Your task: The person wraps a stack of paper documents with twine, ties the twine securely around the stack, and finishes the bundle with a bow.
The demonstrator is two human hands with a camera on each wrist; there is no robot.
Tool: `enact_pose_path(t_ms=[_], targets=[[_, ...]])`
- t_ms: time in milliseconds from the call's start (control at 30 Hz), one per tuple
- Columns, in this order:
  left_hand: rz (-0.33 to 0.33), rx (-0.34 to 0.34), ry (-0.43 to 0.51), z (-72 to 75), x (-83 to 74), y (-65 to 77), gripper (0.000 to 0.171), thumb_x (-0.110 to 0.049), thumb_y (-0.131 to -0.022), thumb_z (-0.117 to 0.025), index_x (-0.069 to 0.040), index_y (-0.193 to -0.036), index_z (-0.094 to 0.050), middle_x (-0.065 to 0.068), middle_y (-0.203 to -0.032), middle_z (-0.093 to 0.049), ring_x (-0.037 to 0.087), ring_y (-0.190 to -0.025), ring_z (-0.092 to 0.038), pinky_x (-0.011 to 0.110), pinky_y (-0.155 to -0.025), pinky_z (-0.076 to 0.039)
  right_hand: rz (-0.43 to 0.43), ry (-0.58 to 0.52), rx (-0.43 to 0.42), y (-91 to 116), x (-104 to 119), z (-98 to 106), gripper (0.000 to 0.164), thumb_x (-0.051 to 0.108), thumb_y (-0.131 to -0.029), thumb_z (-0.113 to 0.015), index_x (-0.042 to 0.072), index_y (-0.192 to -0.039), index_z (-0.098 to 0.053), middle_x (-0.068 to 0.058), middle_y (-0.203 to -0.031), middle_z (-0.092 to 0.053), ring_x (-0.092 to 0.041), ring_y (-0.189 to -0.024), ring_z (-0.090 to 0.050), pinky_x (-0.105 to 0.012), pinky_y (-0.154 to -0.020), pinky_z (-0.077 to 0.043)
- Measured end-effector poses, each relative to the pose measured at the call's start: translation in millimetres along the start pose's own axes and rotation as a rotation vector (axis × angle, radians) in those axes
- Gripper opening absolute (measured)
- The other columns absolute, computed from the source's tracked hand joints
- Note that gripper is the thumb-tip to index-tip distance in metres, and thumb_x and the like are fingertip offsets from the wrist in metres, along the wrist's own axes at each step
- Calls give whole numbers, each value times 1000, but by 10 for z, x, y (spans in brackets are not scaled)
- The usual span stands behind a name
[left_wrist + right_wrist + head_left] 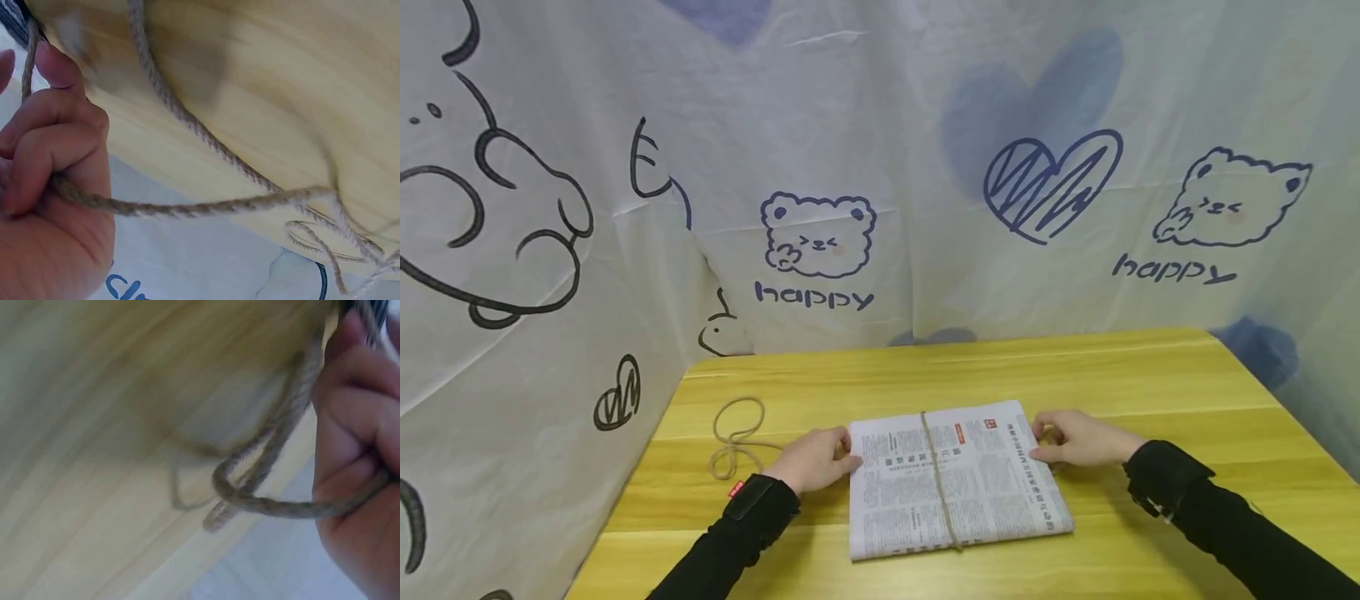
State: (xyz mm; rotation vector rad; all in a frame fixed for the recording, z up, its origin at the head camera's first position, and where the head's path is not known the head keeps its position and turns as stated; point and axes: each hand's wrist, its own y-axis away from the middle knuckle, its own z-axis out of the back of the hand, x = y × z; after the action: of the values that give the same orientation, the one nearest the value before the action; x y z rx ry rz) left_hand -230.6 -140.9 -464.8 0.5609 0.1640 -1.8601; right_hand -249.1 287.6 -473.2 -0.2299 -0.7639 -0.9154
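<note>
A folded newspaper stack [887,496] lies flat on the table, with a strand of brown twine [936,475] crossing its middle from back to front. My left hand [816,461] is at the stack's left edge; its curled fingers grip the twine [187,209], which runs out of the fist in the left wrist view. At the opposite edge, my right hand [1086,439] holds another part of the twine [281,508] in curled fingers, and a short bent end hangs below. The twine's path under the newspaper is hidden.
Loose loops of twine [767,443] trail over the table left of my left hand. The yellow wood-grain table [1000,367] ends at a white cloth backdrop [925,250] printed with bears and hearts, which also runs along the left side.
</note>
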Motion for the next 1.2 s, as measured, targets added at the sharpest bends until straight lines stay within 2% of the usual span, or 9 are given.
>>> enact_pose_path(t_ms=[100, 200, 267, 433, 567, 800, 967, 1067, 1200], targets=[[33, 8, -15, -9, -8, -11, 51, -43, -94, -70, -5, -126, -59, 4, -71, -61, 18, -58, -53, 32, -54, -40, 14, -51, 59, 69, -40, 17, 32, 27, -92, -74, 3, -109, -60, 6, -70, -52, -1, -57, -44, -19, -55, -35], [62, 10, -44, -33, -27, -21, 85, -57, -84, -75, -4, -144, -48, 18, -113, -72, 33, -93, -70, 45, -77, -55, 38, -98, 102, 112, -74, 43, 34, 22, -91, -75, 0, -112, -61, 9, -66, -47, 1, -55, -41, -18, -54, -33], [60, 3, -70, -45, -36, -22, 101, -60, -77, -80, -3, -150, -42, 22, -136, -63, 39, -119, -65, 51, -95, -53, 54, -134, 131, 117, -83, 63, 31, 18, -92, -74, -1, -112, -61, 9, -66, -47, 1, -55, -41, -18, -55, -33], [55, -5, -107, -68, -57, -19, 109, -54, -68, -90, 0, -150, -43, 23, -143, -58, 41, -130, -58, 54, -103, -50, 119, -165, 164, 106, -116, 113, 24, 11, -94, -70, -2, -114, -64, 0, -63, -47, 2, -57, -42, -17, -56, -35], [58, -13, -138, -76, -64, -25, 108, -54, -66, -90, -2, -149, -45, 22, -142, -59, 41, -129, -58, 55, -102, -50, 97, -120, 109, 87, -151, 145, 19, 9, -96, -67, 2, -113, -68, -3, -66, -48, 1, -58, -43, -18, -57, -36], [31, -15, -152, -98, -78, -59, 107, -53, -65, -91, -2, -148, -47, 21, -137, -63, 39, -124, -62, 54, -98, -52, 8, 62, -110, 9, -204, 120, 11, 7, -97, -64, 12, -104, -70, 1, -86, -62, -4, -70, -45, -21, -63, -35], [13, -24, -116, -95, 3, -20, 104, -58, -69, -87, -5, -149, -47, 19, -136, -65, 39, -121, -64, 53, -96, -53, 35, 97, -78, 94, -179, 115, 4, 11, -97, -65, 10, -94, -69, 5, -80, -60, 0, -65, -43, -20, -60, -36], [8, -45, -94, -48, 81, 14, 84, -58, -79, -80, -6, -140, -56, 12, -105, -75, 28, -89, -71, 42, -76, -55, 30, 59, -28, 175, -147, 147, 14, 15, -99, -64, 8, -88, -68, 8, -71, -53, 1, -60, -41, -20, -57, -34], [-11, -84, -77, 56, 142, 50, 41, -52, -94, -66, -12, -101, -73, -4, -65, -62, 13, -54, -51, 28, -55, -39, 41, 33, 10, 274, -141, 214, 24, 18, -101, -61, 7, -80, -66, 13, -64, -41, 3, -55, -37, -19, -54, -32]])
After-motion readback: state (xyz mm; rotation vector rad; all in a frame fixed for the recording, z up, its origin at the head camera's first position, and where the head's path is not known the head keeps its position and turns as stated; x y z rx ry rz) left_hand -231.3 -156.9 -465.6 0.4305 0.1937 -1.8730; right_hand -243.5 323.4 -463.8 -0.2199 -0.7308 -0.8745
